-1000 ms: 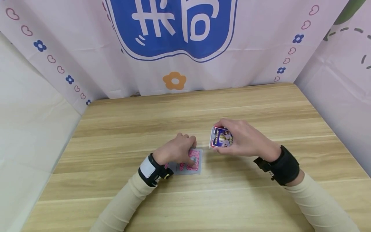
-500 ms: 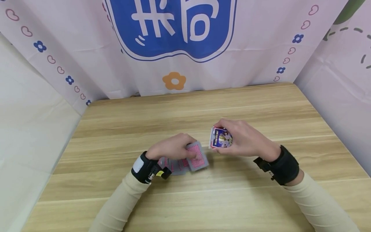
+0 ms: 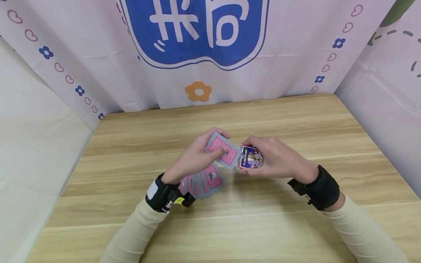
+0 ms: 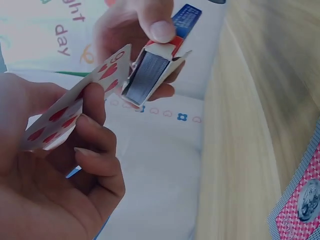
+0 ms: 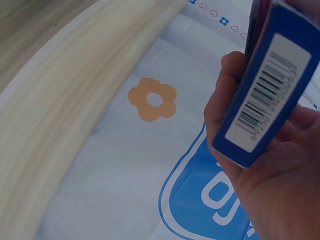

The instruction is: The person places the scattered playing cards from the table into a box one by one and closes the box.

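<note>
Several fanned cards [image 3: 210, 179] lie on the table [image 3: 263, 223] below the left hand [image 3: 194, 157], whose fingers, on my remote feed, pinch at least 1 playing card [image 3: 231, 156] just beside the card box [image 3: 250, 157] the right hand [image 3: 281, 157] grips by its sides, fingers curled, I judge to leave its mouth uncovered.

I note overlapping cards [image 3: 212, 179] lying on the table [image 3: 263, 226], partly screened by the left hand [image 3: 194, 157]. Raised above the table, that hand's card [image 3: 232, 156] is at the open end of the box [image 3: 250, 157], held rightward in the right hand [image 3: 279, 157]. A cloth [image 3: 279, 82] hangs behind the table.
</note>
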Demonstrator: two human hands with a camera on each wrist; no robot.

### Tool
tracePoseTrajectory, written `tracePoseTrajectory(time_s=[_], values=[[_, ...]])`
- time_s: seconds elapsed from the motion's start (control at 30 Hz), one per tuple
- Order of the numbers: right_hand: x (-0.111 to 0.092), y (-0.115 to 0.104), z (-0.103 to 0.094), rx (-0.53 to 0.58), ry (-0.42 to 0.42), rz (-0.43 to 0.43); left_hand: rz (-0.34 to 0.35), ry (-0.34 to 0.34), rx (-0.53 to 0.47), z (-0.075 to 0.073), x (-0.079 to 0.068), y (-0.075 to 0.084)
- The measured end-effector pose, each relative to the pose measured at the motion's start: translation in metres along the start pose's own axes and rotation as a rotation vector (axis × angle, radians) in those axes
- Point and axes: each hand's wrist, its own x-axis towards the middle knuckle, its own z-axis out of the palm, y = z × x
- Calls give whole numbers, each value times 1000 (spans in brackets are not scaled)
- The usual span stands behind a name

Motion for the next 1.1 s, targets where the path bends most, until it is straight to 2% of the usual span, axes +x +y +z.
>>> tracePoseTrajectory(time_s=[0.2,0.43,0.6,0.77,0.93,1.03,1.1], values=[[-1,0,0,7,-2,3,1,13,-4,3,1,-2],[-2,0,1,3,4,1,-53,10,-30,3,1,-6],[-2,0,2,1,8,-10,-71,100,-12,9,3,-7],[-3,0,0,4,15,7,-28,177,-30,17,5,-6],[-2,0,-1,3,23,18,58,230,-43,25,6,-7],[-2,-1,-1,-3,32,10,136,254,0,33,6,-10],[-2,-1,-1,-3,35,-1,162,242,27,39,6,-11]])
